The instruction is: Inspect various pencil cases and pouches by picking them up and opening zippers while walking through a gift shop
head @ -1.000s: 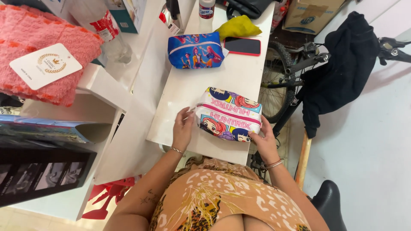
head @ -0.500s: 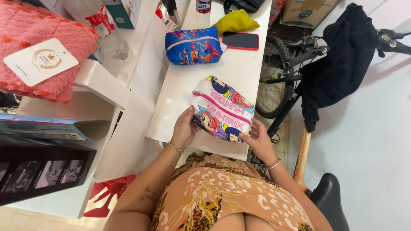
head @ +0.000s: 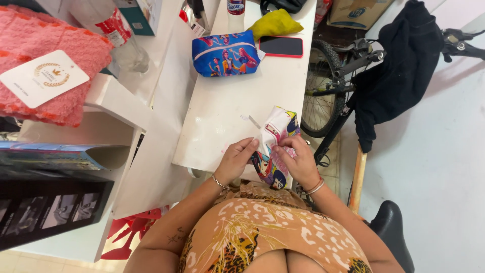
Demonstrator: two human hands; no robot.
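Both hands grip a colourful cartoon-print pouch [head: 275, 146] at the near right edge of a white table [head: 222, 111]. The left hand [head: 236, 161] pinches its left end; the right hand [head: 299, 163] clasps its side. A blue pouch [head: 225, 53] lies far off.

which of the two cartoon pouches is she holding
The white and pink pouch, gripped by both hands at the table's near edge; the blue pouch lies untouched farther back.

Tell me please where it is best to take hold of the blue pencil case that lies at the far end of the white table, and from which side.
Probably grip the blue pencil case across its middle from above, fingers over the long top edge. It lies flat on the white table with its long sides free; the yellow cloth crowds its right end.
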